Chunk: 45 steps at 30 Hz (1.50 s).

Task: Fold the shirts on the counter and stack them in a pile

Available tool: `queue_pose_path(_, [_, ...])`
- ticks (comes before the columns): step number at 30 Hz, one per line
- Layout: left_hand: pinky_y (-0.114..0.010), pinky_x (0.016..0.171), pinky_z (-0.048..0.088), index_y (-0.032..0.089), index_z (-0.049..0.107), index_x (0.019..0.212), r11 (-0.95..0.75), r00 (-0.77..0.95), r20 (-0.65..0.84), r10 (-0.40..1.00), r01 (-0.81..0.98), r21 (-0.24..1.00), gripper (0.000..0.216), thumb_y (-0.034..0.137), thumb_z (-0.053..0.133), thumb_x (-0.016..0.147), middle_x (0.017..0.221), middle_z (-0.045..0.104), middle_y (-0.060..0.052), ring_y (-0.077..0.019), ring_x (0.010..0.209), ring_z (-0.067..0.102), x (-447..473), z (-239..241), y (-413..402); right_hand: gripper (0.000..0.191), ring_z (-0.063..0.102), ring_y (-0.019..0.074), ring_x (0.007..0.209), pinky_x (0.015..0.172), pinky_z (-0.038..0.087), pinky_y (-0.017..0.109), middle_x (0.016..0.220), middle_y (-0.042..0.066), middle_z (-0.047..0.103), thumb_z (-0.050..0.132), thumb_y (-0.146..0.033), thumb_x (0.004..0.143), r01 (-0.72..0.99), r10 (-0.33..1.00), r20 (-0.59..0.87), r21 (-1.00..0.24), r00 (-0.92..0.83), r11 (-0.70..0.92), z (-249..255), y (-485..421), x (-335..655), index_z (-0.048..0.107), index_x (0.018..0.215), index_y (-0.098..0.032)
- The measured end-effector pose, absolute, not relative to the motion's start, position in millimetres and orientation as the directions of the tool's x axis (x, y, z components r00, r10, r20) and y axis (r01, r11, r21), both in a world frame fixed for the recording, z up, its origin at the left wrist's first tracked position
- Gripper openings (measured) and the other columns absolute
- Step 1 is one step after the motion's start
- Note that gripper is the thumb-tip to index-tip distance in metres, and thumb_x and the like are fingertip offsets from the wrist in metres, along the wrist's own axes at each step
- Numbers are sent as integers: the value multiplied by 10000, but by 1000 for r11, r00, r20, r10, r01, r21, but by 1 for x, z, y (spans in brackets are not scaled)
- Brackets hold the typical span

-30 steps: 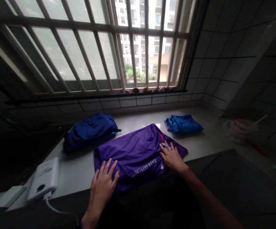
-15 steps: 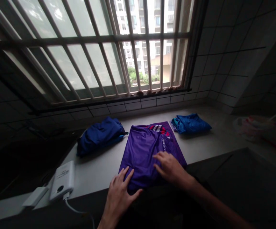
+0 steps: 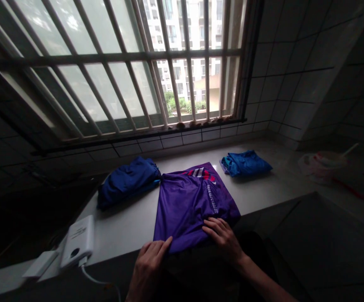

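Observation:
A purple sports jersey [image 3: 191,205] lies lengthwise on the pale stone counter [image 3: 121,226], with red and white stripes at its far end and white lettering along a fold. My left hand [image 3: 148,268] is at its near left corner, with the fingertips reaching onto the edge. My right hand [image 3: 222,239] lies over the near right edge with its fingers pointing left. The thumbs and the jersey's near edge are hidden, so I cannot tell whether either hand grips the cloth.
A folded navy garment [image 3: 127,182] touches the jersey's left side, and a folded bright blue garment [image 3: 244,163] lies beyond its right side. A white power bank [image 3: 77,241] with a cable [image 3: 96,281] sits near the counter's front left edge. Barred windows [image 3: 115,71] rise behind.
The jersey has turned from lying sideways to lying lengthwise, its striped end now far from me. Both hands have drawn back to its near edge.

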<state>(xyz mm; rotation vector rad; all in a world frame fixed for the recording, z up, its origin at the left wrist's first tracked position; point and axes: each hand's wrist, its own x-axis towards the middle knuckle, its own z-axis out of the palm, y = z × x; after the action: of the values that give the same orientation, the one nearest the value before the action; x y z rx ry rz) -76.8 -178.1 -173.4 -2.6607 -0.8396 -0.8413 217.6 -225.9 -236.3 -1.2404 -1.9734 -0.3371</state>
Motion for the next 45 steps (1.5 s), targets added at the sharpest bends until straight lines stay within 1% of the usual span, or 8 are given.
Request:
queue_pose_path(9, [-262,744,533,235,686,1136,-845,640,589,493,512,152,222,240,511,1000,884,743,-26,-171,808,690,-80,-93,-148,540,689,185,980,868,549,299,1074,39,710,538,28,697,608,866,364,-617,-342,500,-111,-221,289,611,1171,-219])
queue_pose_path(13, [-343,848,547,211,709,1100,-685,510,536,673,703,191,289,369,487,1005,984,754,-67,-221,898,705,-43,-58,-93,554,670,216,1006,917,532,354,1097,59,704,503,-8,754,772,918,369,-539,-145,338,-60,-167,297,614,1255,-217])
queue_pose_path(16, [-418,998,520,150,601,1348,-541,407,515,754,830,137,441,358,525,967,1306,662,-169,-287,1179,647,-13,-76,-63,489,602,281,1173,1040,460,446,1267,134,647,462,-68,900,900,841,518,-426,155,97,-62,-144,278,563,1363,-188])
queue_pose_path(21, [-401,1087,499,209,603,1387,-650,606,270,748,752,113,451,337,506,965,1469,585,-126,-255,1334,574,-5,-162,-68,276,632,236,1112,957,495,354,1219,86,683,522,-184,965,920,962,258,-345,-94,183,-125,-157,240,669,1197,-210])
queue_pose_path(29, [-456,1092,500,225,621,1390,-611,556,342,758,789,71,437,351,482,995,1483,577,-138,-288,1354,558,-19,-193,-97,394,528,300,1321,1104,410,491,1439,170,573,525,-283,975,936,989,146,-347,-11,62,-150,-118,248,608,1341,-164])
queue_pose_path(34, [-439,1041,519,234,619,1398,-543,501,352,790,839,25,446,369,452,1007,1468,594,-124,-285,1316,581,-19,-194,-115,569,276,350,1522,1205,232,618,1639,211,325,502,-204,933,921,909,375,-388,181,-23,-136,-99,245,464,1493,-115])
queue_pose_path(39, [-453,1008,515,235,616,1411,-456,415,396,819,890,10,462,377,422,1015,1452,607,-133,-301,1287,585,-18,-204,-149,435,561,268,1336,1129,439,453,1448,163,590,545,-232,931,830,946,313,-505,-81,238,-153,-176,221,623,1355,-173])
queue_pose_path(45, [-465,873,531,230,681,1331,-467,449,347,823,883,-35,477,489,476,986,1239,717,-147,-312,1064,647,-19,-185,-184,937,202,355,1554,1213,211,653,1668,106,307,733,-130,704,862,954,116,-408,-277,300,-181,-235,210,398,1560,-306])
